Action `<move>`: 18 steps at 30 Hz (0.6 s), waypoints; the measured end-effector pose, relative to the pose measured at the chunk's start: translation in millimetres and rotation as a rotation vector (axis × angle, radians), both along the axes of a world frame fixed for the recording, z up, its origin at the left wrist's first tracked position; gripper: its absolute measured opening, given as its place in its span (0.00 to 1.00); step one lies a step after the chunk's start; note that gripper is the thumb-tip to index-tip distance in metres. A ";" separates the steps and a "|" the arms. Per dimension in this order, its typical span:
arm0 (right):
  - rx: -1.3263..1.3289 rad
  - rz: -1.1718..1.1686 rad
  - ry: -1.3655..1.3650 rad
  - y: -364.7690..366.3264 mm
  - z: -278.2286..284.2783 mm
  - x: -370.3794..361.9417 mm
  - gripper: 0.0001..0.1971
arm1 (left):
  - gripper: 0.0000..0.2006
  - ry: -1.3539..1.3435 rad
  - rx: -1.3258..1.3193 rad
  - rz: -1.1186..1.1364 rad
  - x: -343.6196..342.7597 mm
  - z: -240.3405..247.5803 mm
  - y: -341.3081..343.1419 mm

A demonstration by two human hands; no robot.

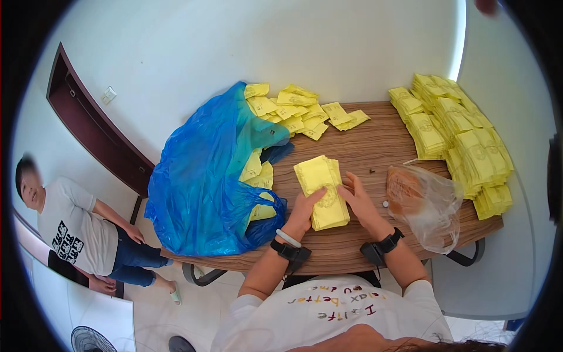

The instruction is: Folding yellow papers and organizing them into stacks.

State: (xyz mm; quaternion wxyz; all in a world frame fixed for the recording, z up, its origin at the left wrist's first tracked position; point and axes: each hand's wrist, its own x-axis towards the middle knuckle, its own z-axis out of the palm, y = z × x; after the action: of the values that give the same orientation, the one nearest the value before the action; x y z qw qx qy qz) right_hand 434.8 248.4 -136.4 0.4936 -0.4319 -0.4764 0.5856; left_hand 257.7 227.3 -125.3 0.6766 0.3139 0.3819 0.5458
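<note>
My left hand (301,212) grips a stack of flat yellow packets (319,176) by its lower left side, thumb across the top packet. The stack is held upright over the middle of the wooden table, with a dark printed mark on its face. At the stack's right edge is my right hand (362,202), its fingers stretched out and the thumb close to or touching the packets. Left of my hands lies a large blue plastic bag (196,182), its mouth turned right, with loose yellow packets (293,111) spilling out behind and inside it.
Neat piles of yellow packets (463,138) line the table's right end. A clear plastic bag (431,205) with something orange-brown lies right of my right hand. A small dark object (372,171) rests on the wooden table (375,138). Another person (88,226) stands at the left, near a fan (92,339).
</note>
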 end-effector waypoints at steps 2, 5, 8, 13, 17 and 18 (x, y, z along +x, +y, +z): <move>0.097 -0.084 0.009 7.7 -10.4 -2.3 0.33 | 0.19 0.030 0.020 -0.132 6.8 1.4 -4.0; 0.288 -0.249 0.017 12.9 -19.1 -1.2 0.29 | 0.20 0.087 0.033 -0.218 15.1 1.1 -5.4; 0.437 -0.408 -0.314 10.6 6.9 20.0 0.19 | 0.20 0.120 0.047 -0.252 9.5 -1.1 -1.6; 0.263 -0.136 -0.407 5.3 32.5 16.3 0.10 | 0.20 0.114 0.062 -0.249 4.4 1.7 -12.1; 0.359 -0.167 -0.222 3.9 28.5 8.6 0.09 | 0.21 0.107 0.091 -0.267 9.9 -5.1 -7.5; 0.413 -0.223 -0.241 2.8 30.8 8.5 0.10 | 0.21 0.100 0.078 -0.263 8.7 -3.3 -5.4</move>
State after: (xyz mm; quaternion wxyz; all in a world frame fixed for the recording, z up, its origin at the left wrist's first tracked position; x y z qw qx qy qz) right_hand 443.2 251.2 -105.6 0.5723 -0.4384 -0.5905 0.3626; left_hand 266.4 221.9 -128.6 0.7098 0.4138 0.3492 0.4505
